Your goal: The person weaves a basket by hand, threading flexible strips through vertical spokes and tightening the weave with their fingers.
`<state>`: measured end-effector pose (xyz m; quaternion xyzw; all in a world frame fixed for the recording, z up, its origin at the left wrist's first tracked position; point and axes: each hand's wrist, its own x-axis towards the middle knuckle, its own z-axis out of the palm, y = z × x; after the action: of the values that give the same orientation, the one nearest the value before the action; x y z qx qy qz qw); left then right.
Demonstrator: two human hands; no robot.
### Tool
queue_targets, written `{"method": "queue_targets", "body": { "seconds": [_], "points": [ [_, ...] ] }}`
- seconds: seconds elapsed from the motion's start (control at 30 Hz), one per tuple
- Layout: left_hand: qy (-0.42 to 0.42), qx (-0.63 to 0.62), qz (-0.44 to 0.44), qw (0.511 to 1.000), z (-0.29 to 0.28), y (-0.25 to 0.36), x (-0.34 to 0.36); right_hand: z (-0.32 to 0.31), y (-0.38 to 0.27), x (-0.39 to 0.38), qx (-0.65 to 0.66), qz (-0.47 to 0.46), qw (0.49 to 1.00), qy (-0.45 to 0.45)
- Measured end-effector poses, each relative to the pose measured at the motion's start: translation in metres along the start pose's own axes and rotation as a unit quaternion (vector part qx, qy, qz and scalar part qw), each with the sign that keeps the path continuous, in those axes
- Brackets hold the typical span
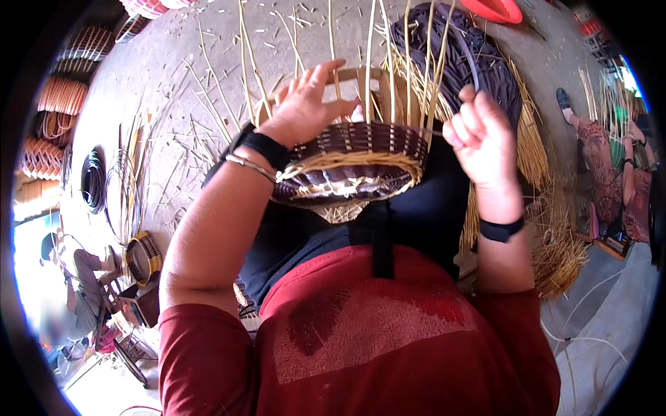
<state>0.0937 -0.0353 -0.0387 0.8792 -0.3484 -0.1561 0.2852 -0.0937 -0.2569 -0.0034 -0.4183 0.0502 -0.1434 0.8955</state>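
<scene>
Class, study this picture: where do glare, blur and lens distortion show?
Head view: glare bleaches the lower left edge; head view: the right hand looks slightly motion-blurred, while the half-woven wicker basket appears crisper; head view: the fisheye lens leaves black corners and curves the surroundings near the rim.

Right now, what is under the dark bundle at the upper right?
Pale stems show along both sides of the dark bundle. What lies beneath its middle is covered, so I can't tell; the right hand blocks part of its near end.
</scene>
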Motion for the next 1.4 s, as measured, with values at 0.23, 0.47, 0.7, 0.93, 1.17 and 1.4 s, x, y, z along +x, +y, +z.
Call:
{"method": "queue_targets", "body": {
  "seconds": [0.23,0.47,0.7,0.93,1.17,1.4],
  "points": [
    [0.272,0.2,0.214,0.917,0.011,0.026,-0.018,-0.034,0.047,0.023,0.104,0.072,0.966,0.225],
    [0.141,0.206,0.191,0.949,0.074,0.078,-0.055,-0.033,0.036,0.048,-0.034,0.125,0.962,0.242],
    [0.118,0.276,0.143,0.943,0.073,0.088,-0.045,-0.007,0.072,0.144,-0.553,-0.075,0.825,0.089],
    [0.119,0.216,0.146,0.958,0.072,0.088,-0.046,-0.015,0.05,0.124,-0.665,-0.354,0.638,0.161],
    [0.142,0.223,0.19,0.946,0.072,0.096,-0.043,-0.097,0.034,-0.027,0.038,0.082,0.985,0.148],
    [0.05,0.372,0.235,0.896,0.083,0.108,-0.026,-0.098,0.051,0.07,-0.05,0.069,0.97,0.227]
  ]
}}
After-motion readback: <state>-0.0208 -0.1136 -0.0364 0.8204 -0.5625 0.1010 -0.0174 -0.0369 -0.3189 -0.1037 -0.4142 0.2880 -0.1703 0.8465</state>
